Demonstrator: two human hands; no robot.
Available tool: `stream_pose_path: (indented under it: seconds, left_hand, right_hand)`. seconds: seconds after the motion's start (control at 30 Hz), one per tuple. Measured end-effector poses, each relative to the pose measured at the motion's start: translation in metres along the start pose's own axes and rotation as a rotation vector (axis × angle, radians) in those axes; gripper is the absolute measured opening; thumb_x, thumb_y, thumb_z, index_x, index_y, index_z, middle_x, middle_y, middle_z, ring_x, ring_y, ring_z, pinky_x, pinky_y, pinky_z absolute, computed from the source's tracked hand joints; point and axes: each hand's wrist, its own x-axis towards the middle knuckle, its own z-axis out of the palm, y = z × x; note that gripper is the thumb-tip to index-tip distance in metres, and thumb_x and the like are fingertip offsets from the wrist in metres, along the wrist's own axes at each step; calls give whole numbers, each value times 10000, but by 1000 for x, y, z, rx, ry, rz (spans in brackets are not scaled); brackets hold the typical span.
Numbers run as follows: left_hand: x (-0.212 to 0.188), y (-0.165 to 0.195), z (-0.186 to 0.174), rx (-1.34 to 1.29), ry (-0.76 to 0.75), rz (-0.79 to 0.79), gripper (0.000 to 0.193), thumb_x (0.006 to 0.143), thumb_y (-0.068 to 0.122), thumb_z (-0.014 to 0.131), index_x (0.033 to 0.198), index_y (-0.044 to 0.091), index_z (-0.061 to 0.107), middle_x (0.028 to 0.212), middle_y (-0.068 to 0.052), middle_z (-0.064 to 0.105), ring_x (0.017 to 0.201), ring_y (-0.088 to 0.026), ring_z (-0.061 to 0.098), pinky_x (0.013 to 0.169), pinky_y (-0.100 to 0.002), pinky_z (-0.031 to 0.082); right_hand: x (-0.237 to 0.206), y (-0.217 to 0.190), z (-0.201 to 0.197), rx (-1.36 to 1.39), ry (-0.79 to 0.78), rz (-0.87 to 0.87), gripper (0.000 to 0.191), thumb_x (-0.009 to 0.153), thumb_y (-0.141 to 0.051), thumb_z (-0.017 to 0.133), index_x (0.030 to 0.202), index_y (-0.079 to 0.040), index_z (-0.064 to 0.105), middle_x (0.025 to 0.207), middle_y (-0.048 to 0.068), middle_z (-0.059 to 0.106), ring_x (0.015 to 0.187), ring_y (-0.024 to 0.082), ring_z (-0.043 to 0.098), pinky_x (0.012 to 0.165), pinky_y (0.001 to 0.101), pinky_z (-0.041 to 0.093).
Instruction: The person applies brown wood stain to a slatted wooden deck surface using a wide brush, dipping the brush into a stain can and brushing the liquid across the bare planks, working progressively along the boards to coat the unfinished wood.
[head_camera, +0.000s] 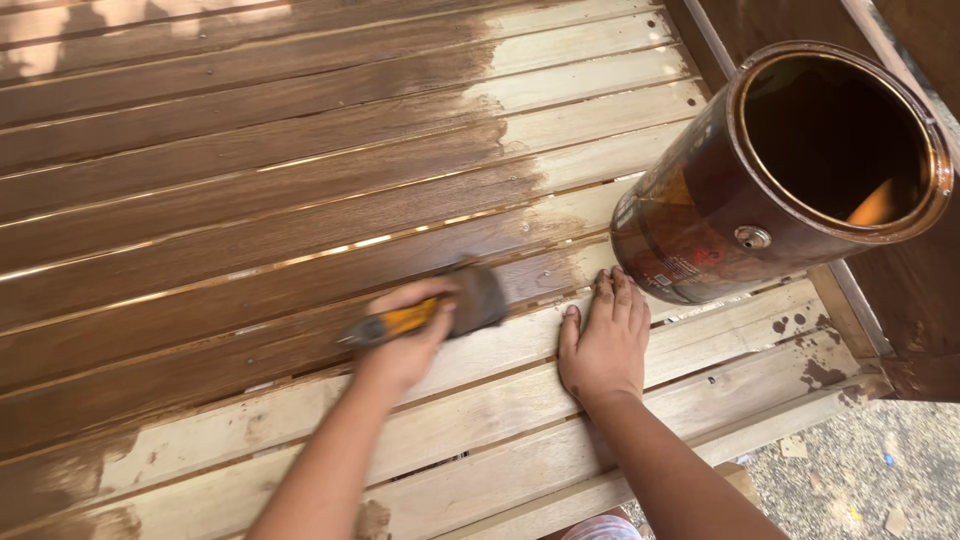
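My left hand (405, 335) grips a paintbrush (478, 298) with a yellow handle, its dark bristles pressed onto a slat where brown stain meets bare wood. My right hand (603, 345) lies flat, palm down, fingers together, on a pale unstained slat just right of the brush. The slatted wooden panel (250, 200) is dark brown over most of its left and upper part. Its right end and the nearest slats are still light. An open stain can (700, 210), smeared brown, stands just beyond my right fingertips.
Brown drips spot the bare wood (810, 350) at the panel's right corner. A dark stained board (920, 300) runs along the right side behind the can. Gravelly ground with small scraps (860, 480) shows at the lower right, past the panel's edge.
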Motion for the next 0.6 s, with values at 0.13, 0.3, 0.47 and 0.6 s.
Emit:
stream_pose_path:
  seconds: [0.13,0.3,0.47,0.6]
  left_hand:
    - [-53,-32,-115,128,233,-104,187,880,158,767,1064,141,795,1059,-45,794,981,-183,723,863,-352,580]
    - [-128,-59,-265,464,538,-128,213,928,171,791,1133,116,785,1104,-41,761,1045,-172,693,946,-349,538]
    - [-151,-48,-325,1190,586,-259,250,1019,292,741,1255,217,775,1075,-123,775,997,-288,736,918,-388,588]
    - [-108,-34,-241,1343,339,-615,258,1051,262,570,1244,221,736,1021,-123,784,973,-337,745,834,-495,603]
  right_hand:
    - [0,1,2,14,12,-20,668,977,-327,471,1513,58,367,1597,223,328,1499,373,236,1236,496,139]
    - [0,4,6,25,63,-48,670,979,-336,478,1506,70,398,1589,230,349,1498,369,246,1239,495,140]
    - [-1,7,11,22,76,-48,663,982,-334,479,1505,65,402,1593,227,356,1504,364,249,1242,496,134]
    - [-1,9,12,27,70,-46,661,980,-336,478,1501,64,407,1597,227,351,1503,365,249,1242,489,129]
